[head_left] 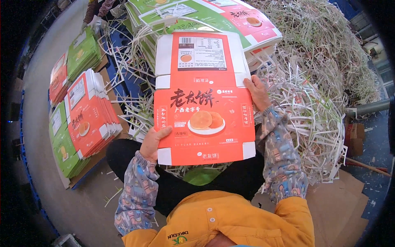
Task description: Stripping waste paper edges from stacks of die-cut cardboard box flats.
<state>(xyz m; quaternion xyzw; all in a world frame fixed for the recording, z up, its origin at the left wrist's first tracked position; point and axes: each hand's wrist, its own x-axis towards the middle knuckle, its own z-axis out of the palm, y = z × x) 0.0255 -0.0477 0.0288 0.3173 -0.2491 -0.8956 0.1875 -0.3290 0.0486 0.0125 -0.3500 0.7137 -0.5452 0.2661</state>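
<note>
Fingers (256,84) grip carton (198,101) amid paper strips (306,136).

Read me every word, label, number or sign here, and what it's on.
I don't copy out wording or brands, but print stands here:
Flat red box: large dark characters above a picture of cakes, smaller white lettering.
Its upper panel: barcode, plus fine print too small to read.
Orange jacket: dark lettering by a small emblem.
Red stack at left: dark characters; smaller print is too blurred.
</note>
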